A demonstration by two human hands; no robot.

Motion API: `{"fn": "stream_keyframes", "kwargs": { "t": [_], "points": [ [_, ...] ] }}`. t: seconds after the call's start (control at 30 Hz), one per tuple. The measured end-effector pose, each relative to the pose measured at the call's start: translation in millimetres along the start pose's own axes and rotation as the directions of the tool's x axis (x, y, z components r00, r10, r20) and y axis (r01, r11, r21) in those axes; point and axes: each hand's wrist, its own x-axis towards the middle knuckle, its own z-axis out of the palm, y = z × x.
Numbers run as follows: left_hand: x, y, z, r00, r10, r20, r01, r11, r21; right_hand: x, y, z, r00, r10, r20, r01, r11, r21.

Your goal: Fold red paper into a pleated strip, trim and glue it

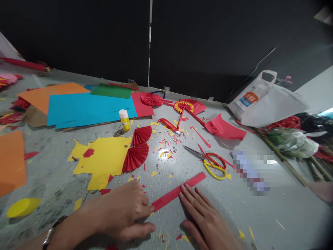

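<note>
A folded red paper strip [169, 198] lies slanted on the grey table between my two hands. My left hand [125, 208] has its fingers curled at the strip's near left end, the thumb apart below it. Stretched flat, the fingers of my right hand [200, 211] press on the strip's middle; they are open. Beyond the strip rest scissors [208, 161] with one red and one yellow handle, blades apart. Two pleated red paper fans [136, 158] lie partly over a cut yellow sheet [104, 159].
A glue stick [125, 121] stands upright near blue paper [91, 109]. A red cutter [169, 125], pleated rosettes [152, 99] and red paper [225, 128] lie farther back. A white bag [265, 104] and wrapped stems [288, 142] are at right. Paper scraps litter the table [260, 215].
</note>
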Motion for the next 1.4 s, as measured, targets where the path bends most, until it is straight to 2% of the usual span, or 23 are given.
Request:
{"fn": "stream_keyframes", "kwargs": {
  "t": [0.1,0.2,0.3,0.4,0.53,0.6,0.67,0.8,0.9,0.97,1.03,1.1,1.17,1.27,1.4],
  "points": [
    [-1.7,-1.5,1.6,1.000,0.009,-0.006,-0.009,1.000,-0.015,-5.1,7.5,-2.9,0.998,0.064,-0.028,-0.065,0.998,-0.012],
    [0.0,-2.6,4.9,0.998,0.035,-0.048,-0.035,0.999,0.002,-9.5,13.6,-7.5,0.997,0.068,-0.040,-0.068,0.998,-0.004],
    [5.8,-4.3,5.6,0.982,0.041,-0.187,-0.029,0.997,0.070,-10.9,23.4,-6.2,0.993,0.060,-0.098,-0.058,0.998,0.027],
    [11.8,-6.3,2.6,0.945,0.033,-0.327,0.002,0.994,0.106,-10.5,41.7,3.2,0.977,0.112,-0.179,-0.107,0.993,0.040],
    [14.4,-9.3,0.5,0.902,0.007,-0.432,0.040,0.994,0.100,-5.9,61.0,7.6,0.956,0.197,-0.219,-0.195,0.980,0.031],
    [14.3,-11.1,0.6,0.886,0.002,-0.464,0.043,0.995,0.085,0.9,59.6,-0.5,0.966,0.213,-0.146,-0.204,0.976,0.073],
    [14.4,-13.0,0.0,0.879,0.002,-0.478,0.033,0.997,0.065,10.6,51.1,-14.7,0.975,0.224,0.002,-0.222,0.963,0.154],
    [15.6,-15.1,-3.8,0.880,0.018,-0.476,0.000,0.999,0.039,29.7,32.5,-52.0,0.937,0.184,0.297,-0.274,0.914,0.298],
    [14.7,-14.0,-5.5,0.878,0.037,-0.477,-0.023,0.999,0.036,38.0,33.0,-75.9,0.920,0.110,0.375,-0.255,0.897,0.362],
    [13.0,-12.8,-4.7,0.869,0.029,-0.495,-0.012,0.999,0.039,41.8,39.4,-83.4,0.936,0.130,0.328,-0.257,0.888,0.381],
    [11.2,-12.3,-2.5,0.848,0.005,-0.530,0.023,0.999,0.047,45.1,46.5,-82.7,0.955,0.248,0.161,-0.291,0.889,0.354],
    [10.4,-13.2,0.4,0.825,-0.020,-0.565,0.061,0.997,0.054,47.3,51.4,-76.1,0.936,0.350,-0.047,-0.317,0.892,0.322],
    [10.6,-15.5,2.8,0.813,-0.032,-0.581,0.080,0.995,0.057,47.5,53.6,-67.1,0.922,0.354,-0.156,-0.292,0.901,0.320],
    [12.0,-19.7,4.1,0.825,-0.030,-0.564,0.073,0.996,0.054,43.6,54.5,-54.8,0.936,0.312,-0.163,-0.237,0.901,0.364],
    [13.1,-22.0,3.9,0.843,-0.038,-0.537,0.056,0.998,0.017,30.4,55.5,-41.8,0.938,0.317,-0.141,-0.235,0.880,0.413]
  ]
}}
